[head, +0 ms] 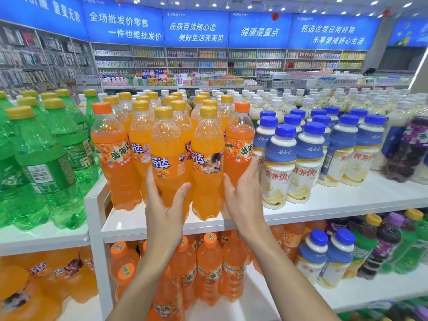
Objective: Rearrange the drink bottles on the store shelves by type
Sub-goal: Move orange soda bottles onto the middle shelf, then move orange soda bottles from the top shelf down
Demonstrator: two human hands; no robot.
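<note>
A yellow-capped orange soda bottle [165,158] sits in the front row on the white upper shelf [347,200]. A person's left grip [164,212] is wrapped round its lower half, thumb across the front. One bottle along to the right, an orange-capped soda bottle [239,144] is clasped low down by the right grip [245,195]. Blue-capped milk drinks [282,163] stand just beside it, and green soda bottles [46,163] crowd the neighbouring shelf on the left.
</note>
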